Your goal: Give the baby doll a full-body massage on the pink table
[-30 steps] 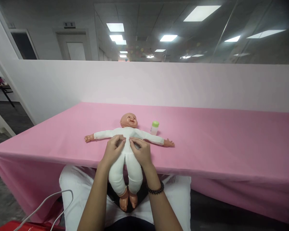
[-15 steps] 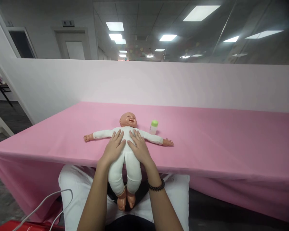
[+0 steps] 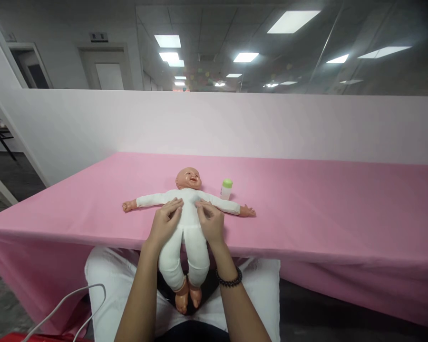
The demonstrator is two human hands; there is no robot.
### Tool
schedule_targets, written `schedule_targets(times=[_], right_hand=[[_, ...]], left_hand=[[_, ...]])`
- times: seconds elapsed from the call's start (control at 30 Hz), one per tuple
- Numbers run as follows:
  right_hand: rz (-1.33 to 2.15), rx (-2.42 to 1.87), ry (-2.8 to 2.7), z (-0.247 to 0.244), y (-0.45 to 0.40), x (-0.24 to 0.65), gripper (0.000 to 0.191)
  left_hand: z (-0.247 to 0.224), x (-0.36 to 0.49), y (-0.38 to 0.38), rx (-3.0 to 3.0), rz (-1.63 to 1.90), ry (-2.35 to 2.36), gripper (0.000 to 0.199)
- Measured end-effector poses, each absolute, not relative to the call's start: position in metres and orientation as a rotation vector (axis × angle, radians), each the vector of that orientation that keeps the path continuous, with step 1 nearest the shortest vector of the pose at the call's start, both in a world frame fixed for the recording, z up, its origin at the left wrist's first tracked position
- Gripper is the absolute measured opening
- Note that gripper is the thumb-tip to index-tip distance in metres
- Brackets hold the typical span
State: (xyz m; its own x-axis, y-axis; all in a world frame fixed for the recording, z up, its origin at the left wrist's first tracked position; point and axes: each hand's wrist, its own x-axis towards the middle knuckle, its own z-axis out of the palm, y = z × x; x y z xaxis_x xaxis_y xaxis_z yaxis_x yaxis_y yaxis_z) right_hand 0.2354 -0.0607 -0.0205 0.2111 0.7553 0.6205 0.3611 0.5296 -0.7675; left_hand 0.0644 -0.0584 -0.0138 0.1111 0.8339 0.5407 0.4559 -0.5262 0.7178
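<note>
A baby doll [image 3: 189, 219] in a white cloth suit lies face up, its arms spread wide and its lower legs hanging past the table's front edge. On the left side of its chest, my left hand [image 3: 167, 219] is closed, with the fingers together and the thumb drawn in near them. Opposite, my right hand [image 3: 211, 222] is curled at the other side of the chest, thumb against bent fingers. Neither hand shows anything held. Whether the fingertips press on the cloth is hard to see. Beyond the doll's arm stands a small bottle [image 3: 226, 190] with a green cap.
A pink cloth [image 3: 324, 209] covers the table and hangs over its front. Behind it rises a white half wall [image 3: 253, 126] with glass above. At lower left, a white cable [image 3: 66, 299] loops near a red object [image 3: 12, 337].
Both hands have gone from lying flat with spread fingers on the doll's chest to curled, with thumbs drawn to fingers. The doll and bottle keep their places; the view shifts slightly.
</note>
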Motion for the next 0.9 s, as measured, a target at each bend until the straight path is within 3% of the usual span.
schedule_targets(times=[0.1, 0.4, 0.7, 0.8, 0.9], right_hand=[[0.4, -0.953, -1.545, -0.017, -0.065, 0.236, 0.029], [0.505, -1.209, -1.909, -0.011, -0.061, 0.244, 0.049], [0.579, -1.335, -1.709, -0.02, -0.053, 0.241, 0.073], [0.539, -1.312, -1.565, -0.023, -0.051, 0.239, 0.067], [0.439, -1.203, -1.422, -0.026, -0.052, 0.237, 0.044]], left_hand=[[-0.009, 0.064, -0.062, 2.204, 1.299, 1.121, 0.035], [0.003, 0.067, -0.063, 2.369, 0.857, 1.37, 0.054], [-0.012, 0.062, -0.056, 2.046, 0.971, 1.477, 0.068], [-0.013, 0.063, -0.057, 1.983, 1.039, 1.535, 0.068], [-0.01, 0.065, -0.062, 2.054, 1.172, 1.536, 0.058]])
